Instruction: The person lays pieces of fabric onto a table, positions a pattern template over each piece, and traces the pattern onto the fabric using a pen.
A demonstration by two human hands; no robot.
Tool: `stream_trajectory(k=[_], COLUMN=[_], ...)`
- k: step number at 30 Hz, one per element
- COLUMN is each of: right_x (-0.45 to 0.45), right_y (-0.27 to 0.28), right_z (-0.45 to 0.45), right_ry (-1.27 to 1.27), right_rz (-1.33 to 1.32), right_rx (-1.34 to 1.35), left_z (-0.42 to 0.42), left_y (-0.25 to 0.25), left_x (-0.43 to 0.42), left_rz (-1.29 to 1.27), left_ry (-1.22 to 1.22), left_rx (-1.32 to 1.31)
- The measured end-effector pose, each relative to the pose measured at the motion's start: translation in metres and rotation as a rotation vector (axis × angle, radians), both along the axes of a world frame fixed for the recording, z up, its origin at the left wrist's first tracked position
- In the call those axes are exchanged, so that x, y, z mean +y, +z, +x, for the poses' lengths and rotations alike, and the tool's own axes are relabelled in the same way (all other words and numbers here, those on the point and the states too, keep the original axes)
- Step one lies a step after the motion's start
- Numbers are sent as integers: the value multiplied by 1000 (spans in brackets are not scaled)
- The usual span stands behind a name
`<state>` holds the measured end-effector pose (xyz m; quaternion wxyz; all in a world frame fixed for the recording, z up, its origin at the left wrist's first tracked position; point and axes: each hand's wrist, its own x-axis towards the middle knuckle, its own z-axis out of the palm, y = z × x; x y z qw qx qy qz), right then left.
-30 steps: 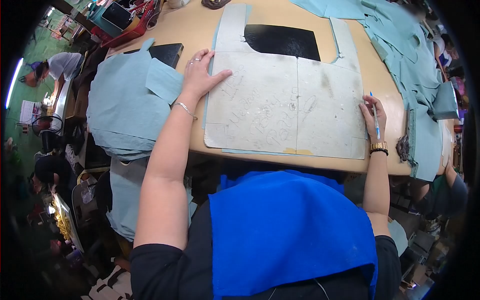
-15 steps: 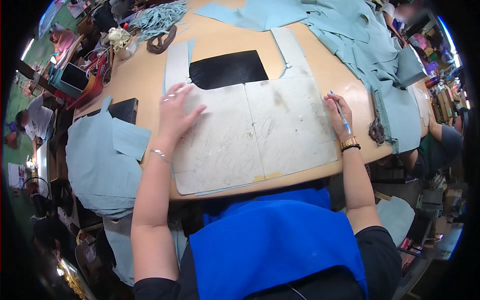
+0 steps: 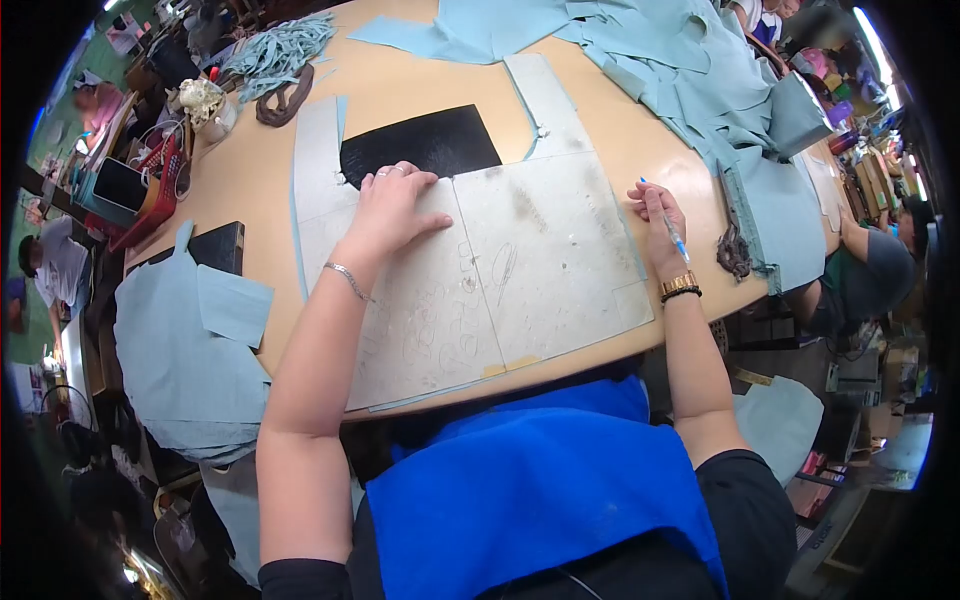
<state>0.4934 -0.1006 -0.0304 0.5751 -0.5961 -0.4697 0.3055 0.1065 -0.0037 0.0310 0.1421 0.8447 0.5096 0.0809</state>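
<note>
A worn white pattern board (image 3: pixel 560 270) with two upright arms lies on the table, pencil marks and scuffs across its face. Light blue fabric (image 3: pixel 341 118) peeks out along its edges underneath. My left hand (image 3: pixel 395 212) rests on the board near its upper middle, fingers stretched out and thumb apart. A black flat sheet (image 3: pixel 425 140) shows in the gap between the board's arms, just beyond my fingertips. Off the board's right edge, my right hand (image 3: pixel 658 218) is closed around a pen (image 3: pixel 680 246), which points back toward my wrist.
Heaped blue fabric (image 3: pixel 690 90) covers the far right. A fabric stack (image 3: pixel 180 340) sits at the left, beside a black block (image 3: pixel 222 247). Fabric strips (image 3: pixel 280 55) and a brown loop (image 3: pixel 284 100) lie far left. Another person's arm (image 3: pixel 853 235) is at the right.
My left hand has slid right across the board, from its left side to nearer the middle. The right hand still holds the pen, and the whole view has shifted slightly.
</note>
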Motion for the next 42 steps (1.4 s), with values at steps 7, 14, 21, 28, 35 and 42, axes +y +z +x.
stream_trajectory(k=[7, 14, 21, 28, 35, 42], right_x=[9, 48, 94, 99, 100, 101], right_y=[6, 40, 29, 15, 11, 7], right_z=[-6, -93, -180, -188, -191, -190], right_ry=[-38, 159, 409, 432, 408, 425], right_rz=[97, 91, 128, 152, 184, 137], right_rx=[100, 142, -76, -229, -260, -265], left_z=[2, 5, 3, -1, -4, -12], left_y=[5, 6, 5, 4, -12, -37], left_x=[-7, -9, -11, -8, -14, -39], left_rz=[52, 39, 10, -16, 154, 326], left_ry=[21, 21, 13, 15, 37, 66], left_rx=[64, 98, 75, 4, -85, -126])
